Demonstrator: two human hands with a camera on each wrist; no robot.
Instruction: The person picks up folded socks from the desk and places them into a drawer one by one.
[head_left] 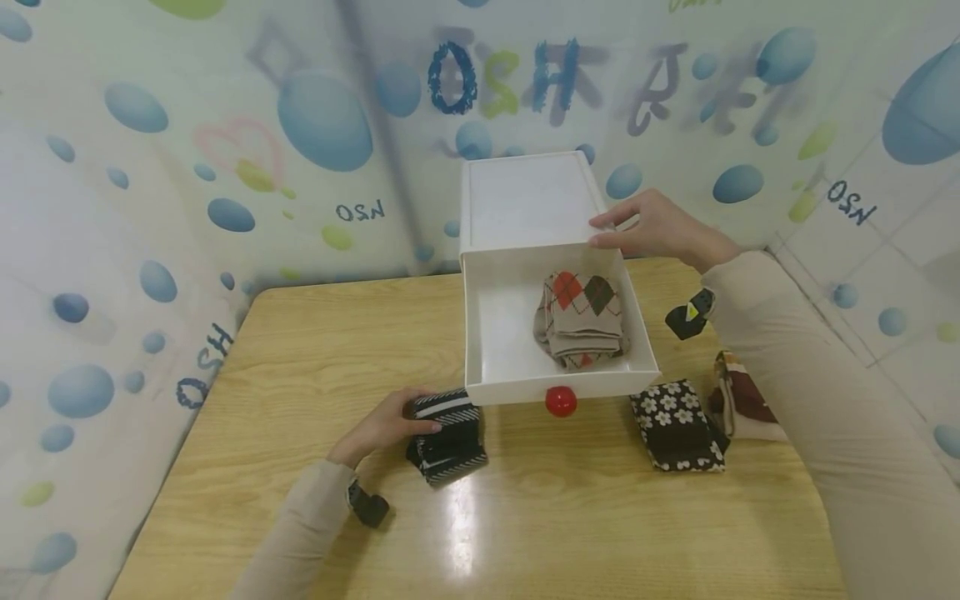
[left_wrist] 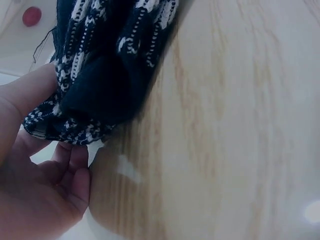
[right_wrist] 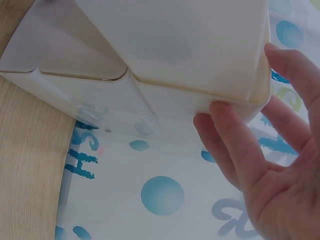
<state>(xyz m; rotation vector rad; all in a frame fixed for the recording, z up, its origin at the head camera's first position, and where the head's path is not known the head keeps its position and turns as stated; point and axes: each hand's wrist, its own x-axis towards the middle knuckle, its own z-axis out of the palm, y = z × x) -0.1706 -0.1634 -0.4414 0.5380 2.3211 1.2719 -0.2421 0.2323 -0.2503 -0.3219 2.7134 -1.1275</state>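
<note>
My left hand (head_left: 385, 427) grips a folded pair of black socks with white patterned bands (head_left: 450, 437), just left of the drawer's front corner. In the left wrist view the thumb lies along one side of the black socks (left_wrist: 105, 70), with curled fingers below. A white box (head_left: 532, 200) has its drawer (head_left: 502, 333) pulled out toward me. Inside lies a folded pair of beige argyle socks (head_left: 585, 312), at the right side. My right hand (head_left: 656, 227) holds the box's right front edge between thumb and fingers; the right wrist view shows fingertips (right_wrist: 220, 110) against its wall.
A red round knob (head_left: 561, 402) sticks out from the drawer front. Right of the drawer lie folded black socks with white flowers (head_left: 675, 425) and a maroon and cream pair (head_left: 742, 400), partly behind my right sleeve. The wooden table (head_left: 337, 350) meets a patterned wall behind the box.
</note>
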